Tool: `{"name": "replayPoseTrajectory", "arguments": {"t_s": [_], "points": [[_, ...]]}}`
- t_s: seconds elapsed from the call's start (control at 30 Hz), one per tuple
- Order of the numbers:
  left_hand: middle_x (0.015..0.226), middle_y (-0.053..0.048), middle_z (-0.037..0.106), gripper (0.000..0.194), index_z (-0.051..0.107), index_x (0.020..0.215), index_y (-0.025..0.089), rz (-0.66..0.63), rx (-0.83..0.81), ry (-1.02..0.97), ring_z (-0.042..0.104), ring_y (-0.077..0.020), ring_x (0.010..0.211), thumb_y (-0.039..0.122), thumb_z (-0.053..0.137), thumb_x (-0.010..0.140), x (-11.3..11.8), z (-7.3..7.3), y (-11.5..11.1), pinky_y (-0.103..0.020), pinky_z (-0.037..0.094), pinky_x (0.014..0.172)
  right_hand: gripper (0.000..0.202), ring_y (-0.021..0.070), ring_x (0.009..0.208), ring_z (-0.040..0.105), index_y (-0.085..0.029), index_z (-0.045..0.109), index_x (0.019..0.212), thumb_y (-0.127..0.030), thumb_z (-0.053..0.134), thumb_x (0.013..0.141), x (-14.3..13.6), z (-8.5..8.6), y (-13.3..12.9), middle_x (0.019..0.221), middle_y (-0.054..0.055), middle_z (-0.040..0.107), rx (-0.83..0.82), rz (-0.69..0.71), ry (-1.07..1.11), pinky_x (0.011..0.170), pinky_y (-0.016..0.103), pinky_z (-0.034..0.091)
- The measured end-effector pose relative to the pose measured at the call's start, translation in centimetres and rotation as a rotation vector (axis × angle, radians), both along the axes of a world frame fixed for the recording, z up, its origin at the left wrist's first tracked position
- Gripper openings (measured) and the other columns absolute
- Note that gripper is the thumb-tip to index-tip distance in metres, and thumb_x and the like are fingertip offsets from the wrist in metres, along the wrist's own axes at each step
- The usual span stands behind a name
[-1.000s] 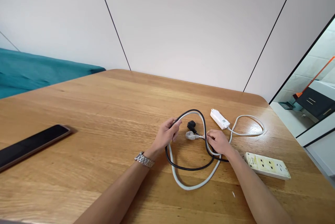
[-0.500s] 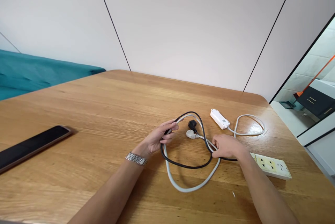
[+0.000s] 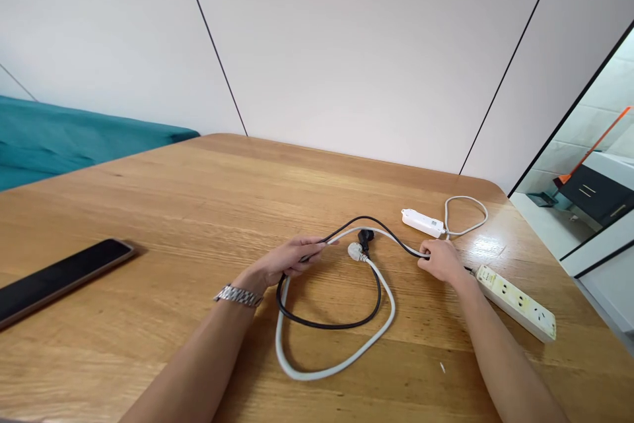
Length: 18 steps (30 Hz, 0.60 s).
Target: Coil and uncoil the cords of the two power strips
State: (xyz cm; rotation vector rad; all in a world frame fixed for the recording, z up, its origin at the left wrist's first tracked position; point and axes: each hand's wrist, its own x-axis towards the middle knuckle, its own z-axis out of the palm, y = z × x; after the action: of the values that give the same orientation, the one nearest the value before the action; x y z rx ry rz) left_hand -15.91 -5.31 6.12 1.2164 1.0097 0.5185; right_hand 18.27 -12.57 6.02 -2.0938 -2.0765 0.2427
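Note:
My left hand (image 3: 292,257) is closed around a black cable (image 3: 327,326) and a white cable (image 3: 317,375), which run together through its fingers. Both cables arch across to my right hand (image 3: 440,259), whose fingers grip them near the power strips. Below the arch the cables hang in loose loops on the wood. A black plug (image 3: 365,238) and a white plug (image 3: 355,251) lie side by side between my hands. Close to my right wrist is a yellowed power strip (image 3: 518,301) with the black cable at its end. Behind it rests a smaller white power strip (image 3: 422,222).
A dark phone (image 3: 59,278) lies at the left on the wooden table (image 3: 198,198). A small white scrap (image 3: 442,367) is near the front. Beyond the table stand a white panelled wall (image 3: 356,60) and a teal sofa (image 3: 84,136). A doorway opens at the right.
My hands have moved apart, the left one leftward and the right one slightly right, stretching the cables between them. The loops have widened and shifted left. Both power strips have turned.

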Motion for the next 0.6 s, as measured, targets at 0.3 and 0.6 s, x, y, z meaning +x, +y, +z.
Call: {"name": "replayPoseTrajectory", "arguments": {"t_s": [0.3,0.6], "points": [[0.077,-0.002,0.053,0.050,0.065,0.110,0.016,0.110,-0.025,-0.228,0.039,-0.0073,0.056,0.051,0.071,0.076,1.0,-1.4,0.8,-0.016,0.023,0.042,0.021,0.0199,0.084,0.056,-0.021,0.056,0.077,-0.035,0.069,0.068,4.3,0.6,0.0,0.088,0.003,0.063,0.153,-0.040,0.198,0.074,0.029,0.041],[0.076,0.000,0.039,0.050,0.069,0.110,0.016,0.122,-0.090,-0.305,0.028,-0.0061,0.054,0.057,0.058,0.085,1.3,-1.5,1.1,-0.015,0.018,0.039,0.020,0.0190,0.084,0.065,-0.021,0.068,0.078,-0.039,0.071,0.071,6.4,3.3,-2.2,0.093,0.004,0.072,-0.225,-0.215,0.100,0.067,0.025,0.041]]}}
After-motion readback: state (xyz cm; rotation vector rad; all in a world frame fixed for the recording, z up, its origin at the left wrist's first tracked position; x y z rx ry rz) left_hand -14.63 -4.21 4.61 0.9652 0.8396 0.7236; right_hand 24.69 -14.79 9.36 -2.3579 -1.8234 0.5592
